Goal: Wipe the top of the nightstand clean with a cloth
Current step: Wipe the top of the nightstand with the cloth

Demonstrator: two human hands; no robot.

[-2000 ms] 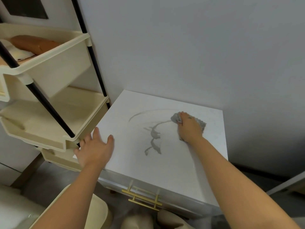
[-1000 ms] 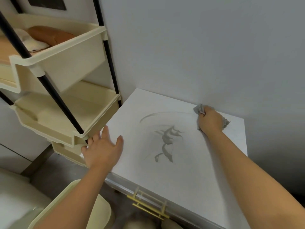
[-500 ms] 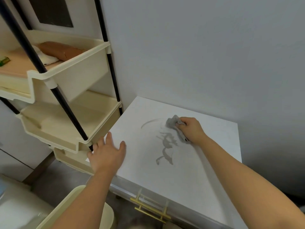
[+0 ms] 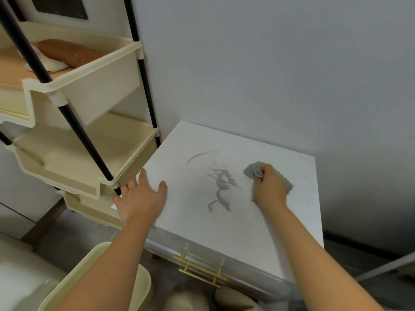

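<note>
The white nightstand top (image 4: 265, 227) fills the middle of the head view and carries a grey smear (image 4: 221, 187) near its centre, with a thin curved streak behind it. My right hand (image 4: 270, 186) presses a crumpled grey cloth (image 4: 252, 169) onto the top just right of the smear. The cloth pokes out past my fingers on the left and at the right of my wrist. My left hand (image 4: 141, 198) lies flat with fingers spread on the top's front left corner.
A cream tiered shelf cart (image 4: 94, 153) with black poles stands tight against the nightstand's left side. A grey wall (image 4: 269, 75) runs along the back. A gold drawer handle (image 4: 202, 269) sits on the front. A cream bin rim (image 4: 94, 265) is below left.
My right hand has swept the cloth to the back right corner, back left to the smear, and now right again. The curved streak has grown shorter. The left hand stayed put.
</note>
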